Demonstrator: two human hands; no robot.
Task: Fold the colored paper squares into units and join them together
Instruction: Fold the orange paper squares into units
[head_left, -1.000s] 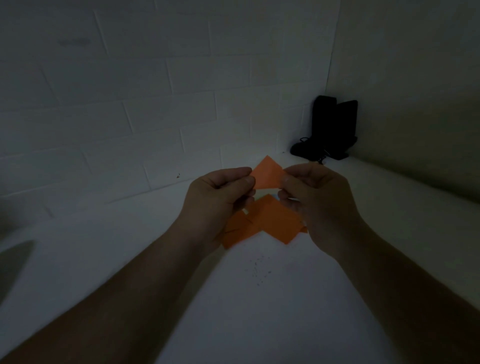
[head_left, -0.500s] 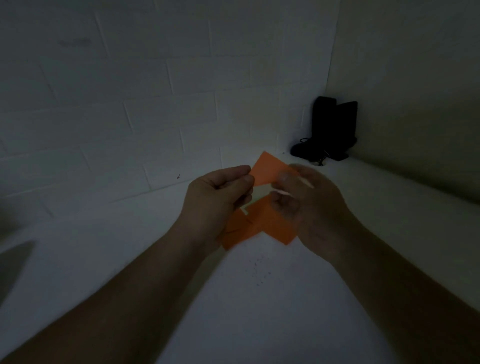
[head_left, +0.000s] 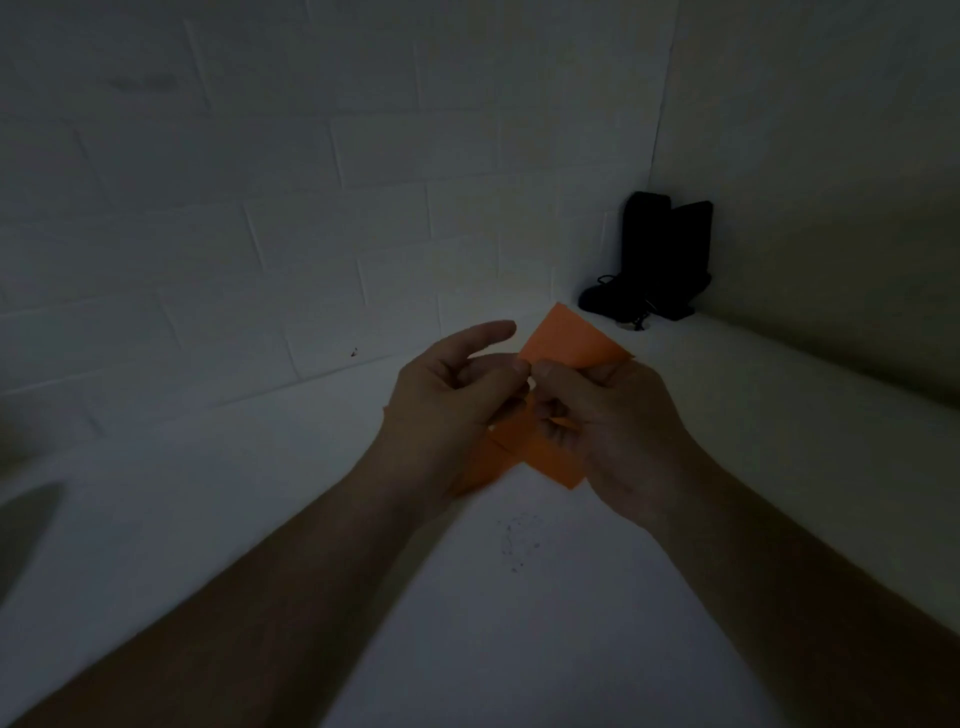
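I hold an orange folded paper piece (head_left: 569, 340) up over the white table (head_left: 467, 623). My left hand (head_left: 447, 400) pinches its left corner between thumb and a curled finger, with the index finger stretched out above. My right hand (head_left: 608, 415) pinches the paper's lower edge right beside the left thumb, so the two hands touch. Below the hands, more orange paper squares (head_left: 530, 452) lie overlapped on the table, partly hidden by both hands.
A black object with a cord (head_left: 657, 260) stands in the far corner where the white brick wall meets the side wall. Small dark specks (head_left: 519, 540) mark the table in front of the papers. The scene is dim.
My right hand has slid left along the held paper until it meets my left thumb. The paper's top corner has swung to the right, and my left index finger has straightened.
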